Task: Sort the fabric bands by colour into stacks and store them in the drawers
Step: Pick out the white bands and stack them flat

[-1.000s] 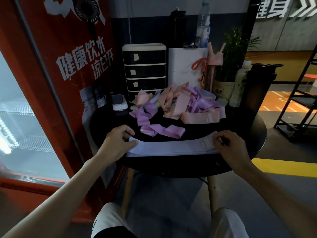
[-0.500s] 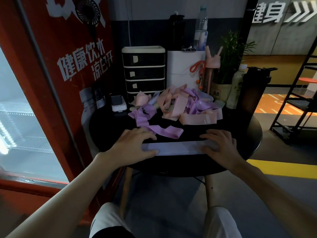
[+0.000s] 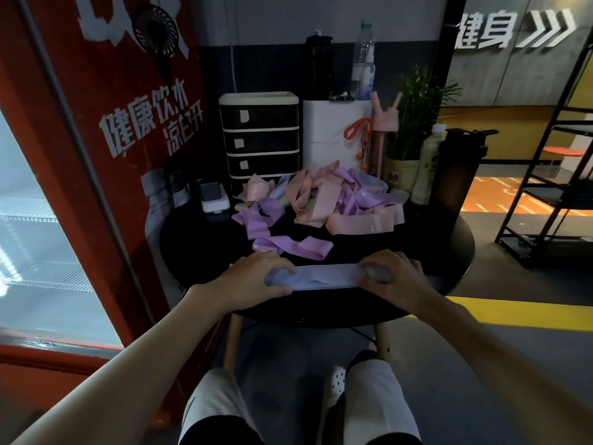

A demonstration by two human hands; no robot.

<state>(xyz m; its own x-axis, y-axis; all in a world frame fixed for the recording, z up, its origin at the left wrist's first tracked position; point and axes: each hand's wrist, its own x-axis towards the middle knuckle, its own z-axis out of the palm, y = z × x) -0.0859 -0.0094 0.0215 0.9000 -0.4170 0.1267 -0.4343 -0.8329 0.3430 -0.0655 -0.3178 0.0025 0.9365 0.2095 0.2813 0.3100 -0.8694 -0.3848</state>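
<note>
A pale blue fabric band (image 3: pixel 325 277) lies flat near the front edge of the round black table (image 3: pixel 462 255). My left hand (image 3: pixel 253 279) grips its left end, fingers on top and thumb below. My right hand (image 3: pixel 394 277) holds the right end with curled fingers. Just behind the band lies a loose purple band (image 3: pixel 290 248). Farther back is a tangled pile of pink and purple bands (image 3: pixel 340 203). The black drawer unit (image 3: pixel 260 136) with a cream frame stands at the back left, its drawers closed.
A white box (image 3: pixel 333 133), bottles, a pink cup, a potted plant (image 3: pixel 414 123) and a dark shaker (image 3: pixel 459 175) line the table's back and right. A small white device (image 3: pixel 214 200) sits at the left. A red fridge (image 3: pixel 96 155) stands close on the left, a black rack (image 3: pixel 561 194) on the right.
Both hands have slid inward along the pale blue band, so less of it shows between them. Their fingers, flat half a second ago, now curl over its ends.
</note>
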